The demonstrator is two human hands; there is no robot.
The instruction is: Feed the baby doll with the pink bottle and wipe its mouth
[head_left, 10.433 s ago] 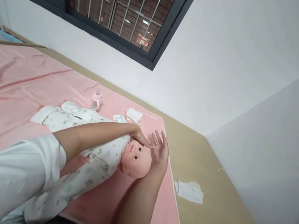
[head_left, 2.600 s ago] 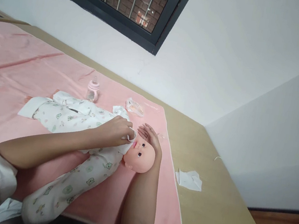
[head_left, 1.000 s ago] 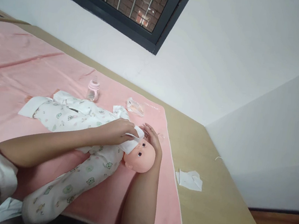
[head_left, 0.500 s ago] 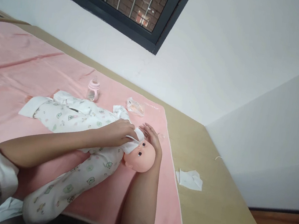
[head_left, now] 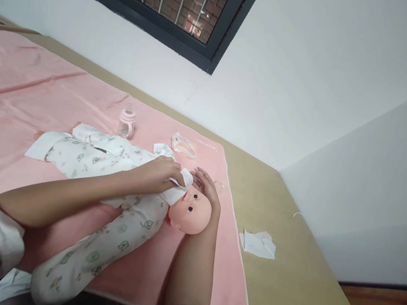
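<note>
A baby doll (head_left: 195, 212) in white print clothes lies on its back, its bald head towards the right. My left hand (head_left: 161, 172) is closed on a white tissue (head_left: 179, 189) over the doll's chin and neck; a bit of the red mouth shows beside it. My right hand (head_left: 206, 186) curves round the far side of the head with its fingers stretched out, and the forearm lies along the crown. How firmly that palm bears on the head is hidden.
A pink blanket (head_left: 223, 281) lies beneath the doll on a wooden table (head_left: 293, 291). Beyond the doll stand a pink baby bottle (head_left: 126, 124) and a clear plastic packet (head_left: 183, 145). A second tissue (head_left: 259, 244) lies to the right, near the blanket's edge.
My left hand has drawn the tissue slightly left, from the doll's mouth towards its chin, so more of the mouth shows. My right hand and the doll's head stay in place.
</note>
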